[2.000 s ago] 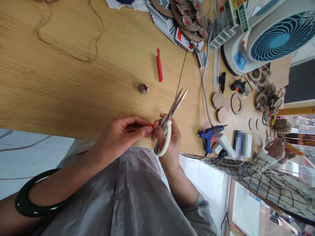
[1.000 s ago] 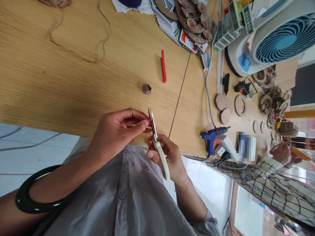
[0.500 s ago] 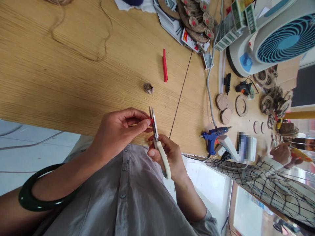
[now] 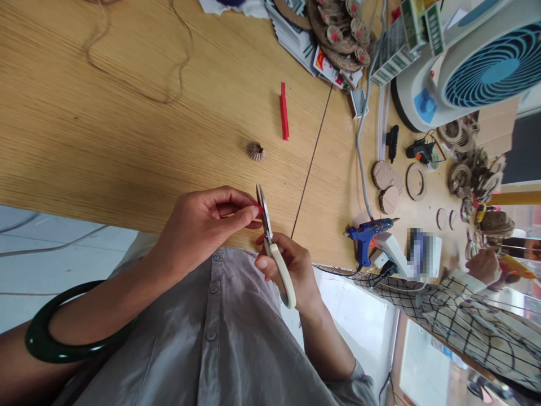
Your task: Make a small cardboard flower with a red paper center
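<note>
Between thumb and fingers, my left hand (image 4: 211, 223) pinches a small red piece (image 4: 260, 210), mostly hidden; it looks like paper. My right hand (image 4: 291, 265) grips scissors (image 4: 282, 274) with cream handles. Their blades point away from me and lie against the red piece, nearly closed. Beyond my hands on the wooden table (image 4: 139, 152) sits a small pleated brown cardboard cup (image 4: 256, 151). A narrow red strip (image 4: 284, 111) lies flat farther off.
To the right are a blue glue gun (image 4: 367, 237), a grey cable (image 4: 360, 152), cardboard discs (image 4: 385, 176) and a fan (image 4: 486, 73). Brown twine (image 4: 139, 93) lies far left, and stacked cardboard flowers (image 4: 338, 36) stand at the back. A co-worker's hand (image 4: 484, 265) shows at far right.
Almost nothing differs. My hands and the scissors keep the same pose at the red piece; the view has shifted very slightly.
</note>
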`<action>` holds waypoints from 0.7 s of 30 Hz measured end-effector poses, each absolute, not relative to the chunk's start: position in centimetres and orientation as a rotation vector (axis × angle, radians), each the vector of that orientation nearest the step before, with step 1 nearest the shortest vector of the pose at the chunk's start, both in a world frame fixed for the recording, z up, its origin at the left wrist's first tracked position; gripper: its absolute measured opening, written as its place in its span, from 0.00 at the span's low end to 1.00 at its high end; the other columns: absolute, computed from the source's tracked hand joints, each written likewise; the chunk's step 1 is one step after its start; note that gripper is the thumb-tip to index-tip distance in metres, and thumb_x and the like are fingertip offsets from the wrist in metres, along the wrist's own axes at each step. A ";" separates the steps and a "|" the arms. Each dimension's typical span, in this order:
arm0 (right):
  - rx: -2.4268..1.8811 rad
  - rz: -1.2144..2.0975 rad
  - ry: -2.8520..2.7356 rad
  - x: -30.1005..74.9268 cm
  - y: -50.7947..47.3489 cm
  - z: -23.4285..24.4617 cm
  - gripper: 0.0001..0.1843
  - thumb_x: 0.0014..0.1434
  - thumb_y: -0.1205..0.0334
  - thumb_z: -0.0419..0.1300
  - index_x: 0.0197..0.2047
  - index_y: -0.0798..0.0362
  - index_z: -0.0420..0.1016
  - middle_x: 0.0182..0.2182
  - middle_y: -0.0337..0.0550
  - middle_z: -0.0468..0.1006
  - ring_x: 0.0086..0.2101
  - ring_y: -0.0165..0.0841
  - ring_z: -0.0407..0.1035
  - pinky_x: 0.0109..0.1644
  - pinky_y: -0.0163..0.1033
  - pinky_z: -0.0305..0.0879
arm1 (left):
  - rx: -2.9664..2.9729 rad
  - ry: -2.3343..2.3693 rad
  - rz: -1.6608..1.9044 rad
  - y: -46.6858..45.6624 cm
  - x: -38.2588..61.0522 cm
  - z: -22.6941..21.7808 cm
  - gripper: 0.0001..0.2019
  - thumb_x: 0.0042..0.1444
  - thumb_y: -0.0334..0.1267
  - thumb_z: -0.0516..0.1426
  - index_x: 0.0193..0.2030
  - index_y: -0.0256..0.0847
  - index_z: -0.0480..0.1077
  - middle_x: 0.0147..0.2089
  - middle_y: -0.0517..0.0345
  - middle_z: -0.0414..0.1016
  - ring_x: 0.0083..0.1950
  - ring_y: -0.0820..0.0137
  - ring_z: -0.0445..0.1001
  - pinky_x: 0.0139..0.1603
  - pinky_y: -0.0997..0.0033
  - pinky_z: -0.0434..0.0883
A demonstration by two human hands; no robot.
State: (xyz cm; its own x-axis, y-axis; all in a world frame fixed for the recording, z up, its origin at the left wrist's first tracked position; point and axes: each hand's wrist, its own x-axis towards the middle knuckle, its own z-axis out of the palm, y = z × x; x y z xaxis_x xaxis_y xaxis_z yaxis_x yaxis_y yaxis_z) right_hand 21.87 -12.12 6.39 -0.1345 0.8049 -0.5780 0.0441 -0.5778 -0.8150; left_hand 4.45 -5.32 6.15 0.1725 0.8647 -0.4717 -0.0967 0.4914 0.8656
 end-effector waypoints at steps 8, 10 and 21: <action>-1.574 1.794 -0.941 22.3 -12.3 6.4 0.35 0.45 0.33 0.81 0.41 0.50 0.76 0.23 0.31 0.70 0.23 0.27 0.59 0.27 0.37 0.55 | 1.013 1.205 0.724 -4.9 3.2 5.6 0.06 0.55 0.44 0.69 0.34 0.46 0.84 0.40 0.59 0.88 0.44 0.65 0.86 0.50 0.70 0.82; -1.576 1.789 -0.953 22.3 -12.4 6.5 0.35 0.45 0.33 0.81 0.42 0.50 0.76 0.23 0.31 0.69 0.23 0.27 0.59 0.26 0.36 0.54 | 1.023 1.184 0.698 -4.6 3.0 5.7 0.06 0.55 0.44 0.69 0.34 0.46 0.84 0.39 0.59 0.88 0.43 0.64 0.86 0.49 0.70 0.82; -1.600 1.753 -0.942 22.9 -12.6 6.5 0.30 0.47 0.38 0.82 0.40 0.51 0.78 0.22 0.31 0.70 0.22 0.25 0.59 0.24 0.35 0.54 | 0.992 1.121 0.576 -4.0 2.4 5.7 0.07 0.56 0.44 0.69 0.35 0.45 0.86 0.38 0.56 0.89 0.41 0.64 0.88 0.46 0.69 0.84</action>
